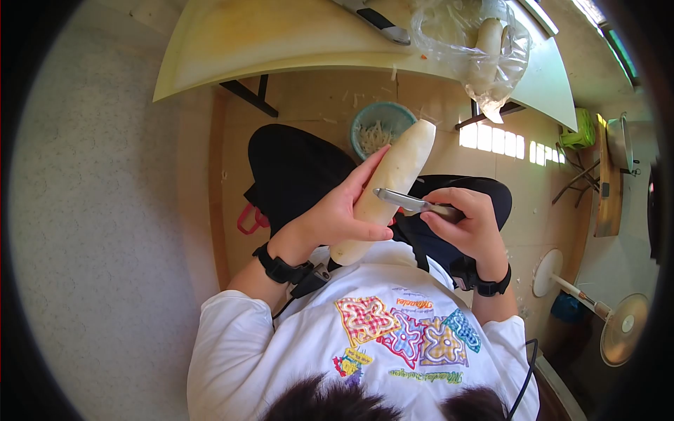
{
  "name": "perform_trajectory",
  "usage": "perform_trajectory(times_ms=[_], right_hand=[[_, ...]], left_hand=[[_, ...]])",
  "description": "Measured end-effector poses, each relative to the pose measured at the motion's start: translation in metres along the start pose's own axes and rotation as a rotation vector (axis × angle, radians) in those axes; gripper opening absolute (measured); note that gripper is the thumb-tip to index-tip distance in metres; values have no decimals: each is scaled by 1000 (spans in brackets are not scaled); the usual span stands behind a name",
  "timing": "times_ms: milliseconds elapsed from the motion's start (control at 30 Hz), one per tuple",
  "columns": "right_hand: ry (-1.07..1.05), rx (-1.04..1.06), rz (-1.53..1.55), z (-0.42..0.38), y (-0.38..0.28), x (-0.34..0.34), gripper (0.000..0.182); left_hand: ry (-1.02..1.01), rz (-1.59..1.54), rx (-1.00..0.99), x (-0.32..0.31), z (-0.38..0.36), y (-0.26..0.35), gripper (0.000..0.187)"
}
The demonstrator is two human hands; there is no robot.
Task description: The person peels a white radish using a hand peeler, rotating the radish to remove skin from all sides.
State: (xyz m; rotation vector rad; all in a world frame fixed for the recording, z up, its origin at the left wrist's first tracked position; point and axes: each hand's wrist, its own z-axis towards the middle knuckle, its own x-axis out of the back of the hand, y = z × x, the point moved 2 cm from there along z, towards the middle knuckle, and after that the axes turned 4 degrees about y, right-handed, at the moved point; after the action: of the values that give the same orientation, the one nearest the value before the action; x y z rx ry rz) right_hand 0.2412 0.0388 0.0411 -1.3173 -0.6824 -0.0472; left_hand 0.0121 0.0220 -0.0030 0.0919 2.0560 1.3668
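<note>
Head view. Left hand (342,216): clamped on a long white radish (401,165), thumb across the near face, other fingers along the far side. The radish lies tilted, its upper end well beyond the left hand and leaning right, its lower end just below the thumb, near the white shirt (281,351).

Right hand (469,219): closed around the handle of a metal peeler (404,200). Peeler head reaches left from the right hand and lies over the middle of the radish, just right of the left hand; contact between blade and surface cannot be told. Hands apart from each other.

Black bands (279,265) on both wrists, just behind the hands.

Beyond the left hand, on the floor: teal basin (385,106) with pale shreds (375,137) inside, partly hidden by the radish.

Farther beyond both hands: table (281,52). On it, a tool with a dark and grey handle (382,27), cut off by the frame edge; to its right, a clear plastic bag (518,52) with pale roots (486,45) inside.

Well right of the right hand: fan (623,326).
</note>
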Motion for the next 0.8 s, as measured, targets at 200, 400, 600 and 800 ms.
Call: perform_trajectory(times_ms=[200,400,600,800], right_hand=[[230,-188,-68,1,14,22,16],[660,-254,248,-10,42,24,17],[29,54,-39,-8,0,3,20],[0,54,10,-6,3,-4,19]], left_hand=[[61,161,-8,-9,2,1,116],[49,92,28,-9,-1,6,112],[36,-18,85,-7,2,1,110],[2,-21,64,-7,1,0,107]])
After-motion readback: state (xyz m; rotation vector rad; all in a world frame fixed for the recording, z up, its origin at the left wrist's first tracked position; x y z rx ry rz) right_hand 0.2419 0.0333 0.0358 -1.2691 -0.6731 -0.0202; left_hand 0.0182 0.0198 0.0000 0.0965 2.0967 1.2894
